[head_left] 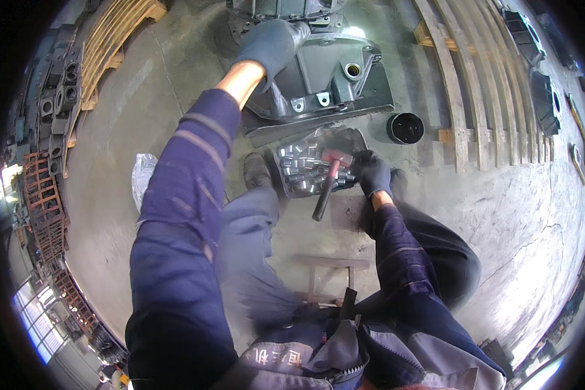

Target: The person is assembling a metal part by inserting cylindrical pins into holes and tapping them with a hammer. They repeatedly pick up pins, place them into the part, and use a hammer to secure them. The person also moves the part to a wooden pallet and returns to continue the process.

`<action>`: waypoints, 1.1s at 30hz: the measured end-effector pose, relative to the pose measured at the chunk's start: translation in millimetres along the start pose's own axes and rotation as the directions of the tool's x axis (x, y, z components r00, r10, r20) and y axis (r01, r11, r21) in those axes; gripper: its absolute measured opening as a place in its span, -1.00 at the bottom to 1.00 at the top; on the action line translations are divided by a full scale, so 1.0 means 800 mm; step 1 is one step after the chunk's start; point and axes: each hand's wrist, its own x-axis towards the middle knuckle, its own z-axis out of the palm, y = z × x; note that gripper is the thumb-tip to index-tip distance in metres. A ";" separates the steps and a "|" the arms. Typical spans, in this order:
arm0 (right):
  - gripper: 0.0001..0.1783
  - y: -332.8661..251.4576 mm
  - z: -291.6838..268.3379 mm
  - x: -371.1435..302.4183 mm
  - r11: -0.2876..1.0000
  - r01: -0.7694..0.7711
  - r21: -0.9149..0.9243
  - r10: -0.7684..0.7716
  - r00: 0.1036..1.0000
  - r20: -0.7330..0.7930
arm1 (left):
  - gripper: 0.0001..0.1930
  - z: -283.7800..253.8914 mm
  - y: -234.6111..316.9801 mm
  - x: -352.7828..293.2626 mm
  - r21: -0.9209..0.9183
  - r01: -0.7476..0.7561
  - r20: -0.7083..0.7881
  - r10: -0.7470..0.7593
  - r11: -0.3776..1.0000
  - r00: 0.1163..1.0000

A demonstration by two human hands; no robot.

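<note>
My left hand (272, 47), in a dark grey glove, reaches onto a large grey metal casting (305, 68). Its fingers are drawn together at the casting's upper flange; what they hold, if anything, is hidden. Between my feet sits a black tray (285, 185) full of short silvery metal cylinders (297, 159). Across them lies a hammer (335, 164) with a red head, its black handle sticking out over the near rim. My right hand (372, 174), also gloved, is at the tray's right end beside the hammer head. Its fingers curl inward, and their grasp is hidden.
A round black container (405, 128) stands right of the tray. Wooden pallets (458, 84) lie at the far right and far left. Clear plastic wrap (143, 177) is on the floor at left. A low wooden stool (335, 262) is between my legs. Metal parts line both sides.
</note>
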 end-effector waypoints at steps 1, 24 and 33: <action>-0.60 0.002 0.006 0.006 0.998 -0.020 -0.063 0.022 1.000 0.018 | -0.40 0.000 0.000 0.001 -0.002 -0.003 0.009 0.003 1.000 1.000; -0.45 -0.196 -0.016 0.033 0.853 0.081 0.516 -0.071 0.997 -0.039 | -0.64 -0.017 -0.001 -0.003 -0.147 -0.218 0.244 0.249 0.965 0.937; -0.61 -0.201 0.005 0.057 0.081 -0.326 0.942 0.220 0.928 0.302 | -0.61 -0.013 -0.007 -0.001 -0.132 -0.291 0.238 0.315 0.948 0.919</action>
